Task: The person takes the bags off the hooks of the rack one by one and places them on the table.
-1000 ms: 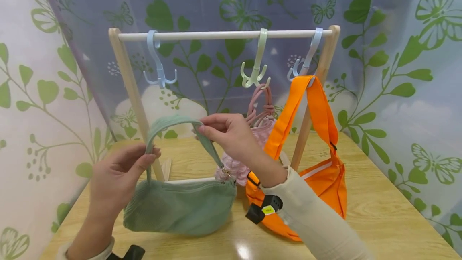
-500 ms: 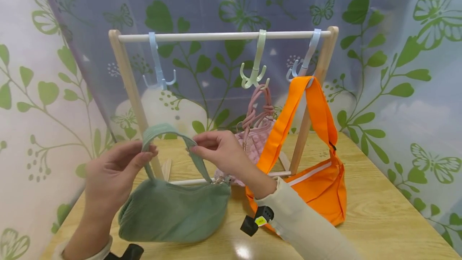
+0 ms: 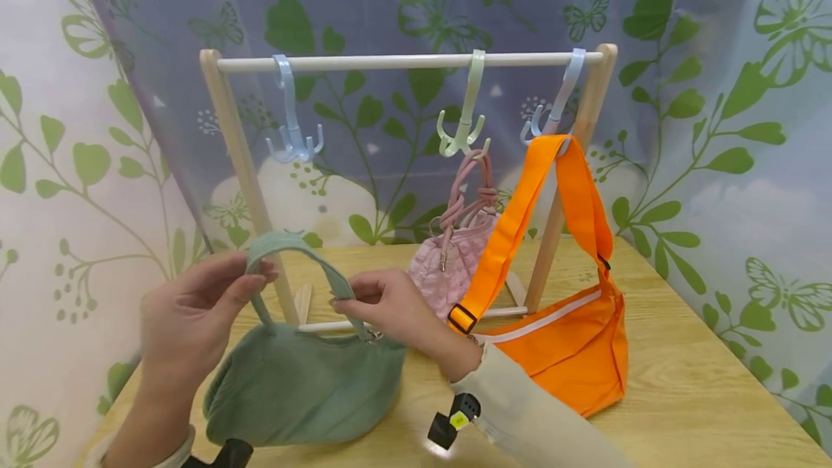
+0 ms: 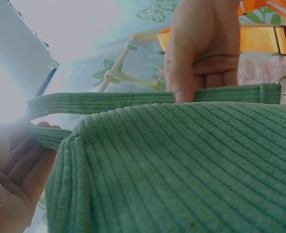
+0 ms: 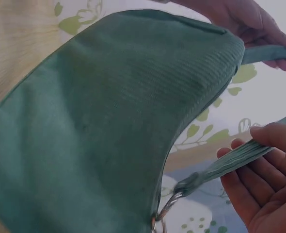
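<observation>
A green ribbed shoulder bag hangs below its arched strap, close over the wooden table. My left hand pinches the strap's left side between thumb and fingers. On the strap's right side, my right hand grips it above the metal clasp. In the right wrist view, the strap lies across the fingers of the right hand under the thumb. Ribbed fabric of the bag fills much of the left wrist view.
A rack with a white bar carries a left blue hook, a green hook and a right blue hook. A pink bag hangs from the green one, an orange bag from the right blue one.
Both hands have moved down and slightly left with the green bag, the right hand more so. More of the pink bag shows. The left blue hook has turned on the bar.
</observation>
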Demonstrator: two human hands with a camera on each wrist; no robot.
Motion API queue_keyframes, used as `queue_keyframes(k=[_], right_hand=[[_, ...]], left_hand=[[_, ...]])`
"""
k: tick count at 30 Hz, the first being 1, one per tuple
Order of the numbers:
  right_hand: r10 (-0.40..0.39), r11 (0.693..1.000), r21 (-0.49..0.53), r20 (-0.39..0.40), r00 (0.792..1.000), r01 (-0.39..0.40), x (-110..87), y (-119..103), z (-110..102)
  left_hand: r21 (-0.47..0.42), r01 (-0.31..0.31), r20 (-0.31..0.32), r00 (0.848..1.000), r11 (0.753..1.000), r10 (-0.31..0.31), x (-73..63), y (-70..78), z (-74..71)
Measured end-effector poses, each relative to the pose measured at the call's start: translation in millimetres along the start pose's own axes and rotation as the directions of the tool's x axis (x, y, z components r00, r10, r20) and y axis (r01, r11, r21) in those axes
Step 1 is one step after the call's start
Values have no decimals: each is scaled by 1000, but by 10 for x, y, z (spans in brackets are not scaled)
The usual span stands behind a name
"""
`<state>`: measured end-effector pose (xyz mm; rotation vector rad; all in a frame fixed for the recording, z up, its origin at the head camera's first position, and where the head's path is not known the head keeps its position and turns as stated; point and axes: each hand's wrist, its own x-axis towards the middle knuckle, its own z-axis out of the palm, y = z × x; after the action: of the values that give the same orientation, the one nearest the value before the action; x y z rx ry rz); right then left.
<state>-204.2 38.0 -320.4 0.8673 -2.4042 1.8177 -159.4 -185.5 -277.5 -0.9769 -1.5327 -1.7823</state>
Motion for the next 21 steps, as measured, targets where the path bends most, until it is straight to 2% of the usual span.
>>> queue_keyframes(k=[2,5,9,15,21], right_hand=[[4,1000,-6,-14,1000,-4,-19,52,-6],[6,1000,-26,-32,999,-7,-33,129,-25],[0,998,-61,-20,1000,-1,-40,208,-47],[14,998,-61,-16,1000,-15,-72,250,-65],[29,998,-48,-29,999,-30,-90,229,-76]], left_hand=[[26,9,-30,1000,1000,-8,-4,0,-28],[20,16,-65,998,1000,-15,-12,-7,-86],[-51,20,-78,997,999,-24,-26,-14,-166],[29,135,-93,987,990,-132,-59,-7,-298],[97,274,-86,960,957,-266,-98,-27,-544]])
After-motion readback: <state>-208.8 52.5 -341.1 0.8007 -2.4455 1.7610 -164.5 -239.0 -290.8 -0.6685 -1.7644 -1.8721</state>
